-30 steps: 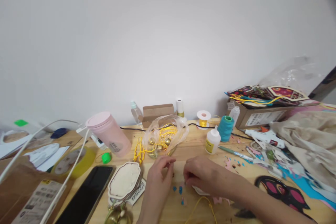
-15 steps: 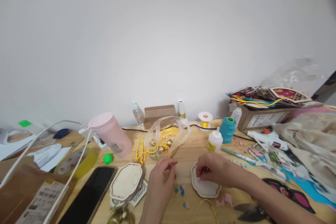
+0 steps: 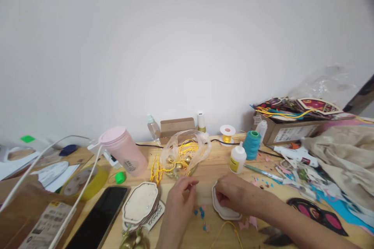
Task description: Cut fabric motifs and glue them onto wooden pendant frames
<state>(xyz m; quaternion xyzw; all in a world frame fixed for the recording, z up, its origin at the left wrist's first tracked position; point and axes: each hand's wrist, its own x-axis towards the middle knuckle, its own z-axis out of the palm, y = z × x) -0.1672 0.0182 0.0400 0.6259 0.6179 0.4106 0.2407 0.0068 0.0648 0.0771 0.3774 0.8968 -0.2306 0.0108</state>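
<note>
My right hand [image 3: 232,191] is closed over a pale, scallop-edged plaque [image 3: 226,213], fingers bent down onto its face. Whatever lies between those fingertips is hidden. To its left, my left hand [image 3: 181,199] rests with curved fingers and a gap between thumb and forefinger; nothing shows in it. Small blue paper scraps [image 3: 201,213] lie between the hands. Below the plaque loops a yellow cord [image 3: 225,227], beside pink scraps [image 3: 248,223]. A stack of similar plaques [image 3: 140,203] sits left of my left hand.
Behind my hands are a plastic bag of yellow cords and gold bells [image 3: 187,153], a glue bottle [image 3: 237,159] and a teal thread spool [image 3: 251,146]. Scissors [image 3: 273,236] lie beneath my right forearm. A phone [image 3: 99,218] and pink tumbler [image 3: 124,151] stand left.
My right hand has shifted slightly left on the plaque and its fingers have turned downward, more hidden now. The left hand stays nearly still. The view has moved slightly.
</note>
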